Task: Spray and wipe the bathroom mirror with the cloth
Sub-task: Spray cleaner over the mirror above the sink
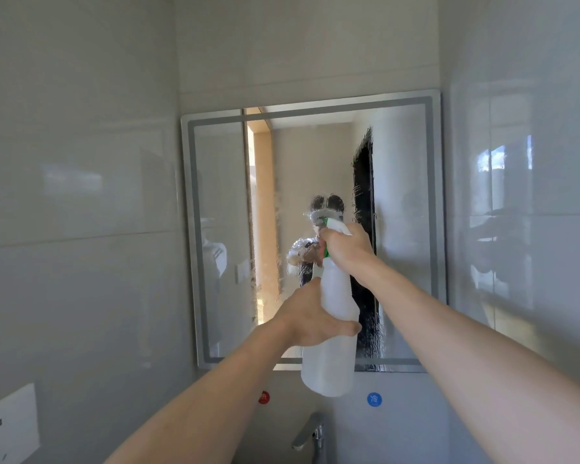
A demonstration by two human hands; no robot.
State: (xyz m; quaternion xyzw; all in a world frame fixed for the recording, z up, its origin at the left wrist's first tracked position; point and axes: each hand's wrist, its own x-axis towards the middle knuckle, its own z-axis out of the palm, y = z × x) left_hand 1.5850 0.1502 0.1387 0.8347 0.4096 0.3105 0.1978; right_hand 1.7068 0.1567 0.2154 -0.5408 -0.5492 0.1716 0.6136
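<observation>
A square bathroom mirror (402,202) with a frosted border hangs on the tiled wall ahead. Wet spray patches and streaks cover its middle. I hold a translucent white spray bottle (332,360) up in front of the glass. My left hand (310,318) grips the bottle's body. My right hand (347,244) is wrapped round its green and white trigger head, which points at the mirror. No cloth shows in this view.
A chrome tap (310,437) stands below the mirror, with a red dot (264,397) and a blue dot (374,399) on the wall above it. A white wall socket (9,430) sits at the lower left. Glossy tiled walls close in on both sides.
</observation>
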